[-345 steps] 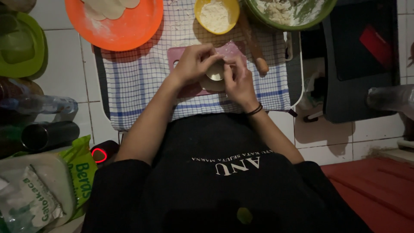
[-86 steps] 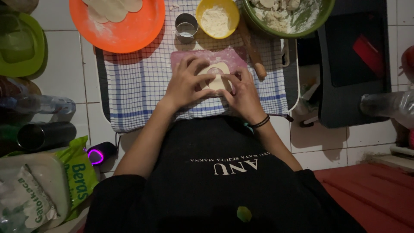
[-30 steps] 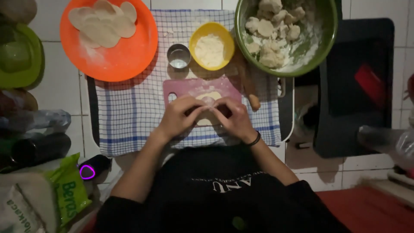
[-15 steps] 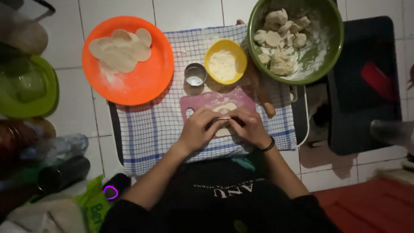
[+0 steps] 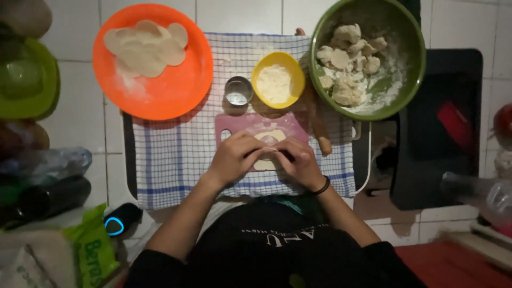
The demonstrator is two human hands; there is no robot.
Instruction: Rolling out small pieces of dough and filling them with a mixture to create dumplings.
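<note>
Since a moment ago both hands have stayed pinched on the dough (image 5: 269,140) atop the pink board (image 5: 250,125), left hand (image 5: 234,157) at 9 o'clock, right hand (image 5: 301,162) at 3, flattening unfinished.

surface: white tiled floor (image 5: 80,112) | on it: checked cloth (image 5: 176,160); orange plate (image 5: 176,90); green bowl (image 5: 410,80)

dough piece (image 5: 270,137): pale, flat, roundish | lies on pink cutting board (image 5: 256,127) | near edge hidden under both hands' fingertips | board flat on checked cloth (image 5: 176,154)
</note>
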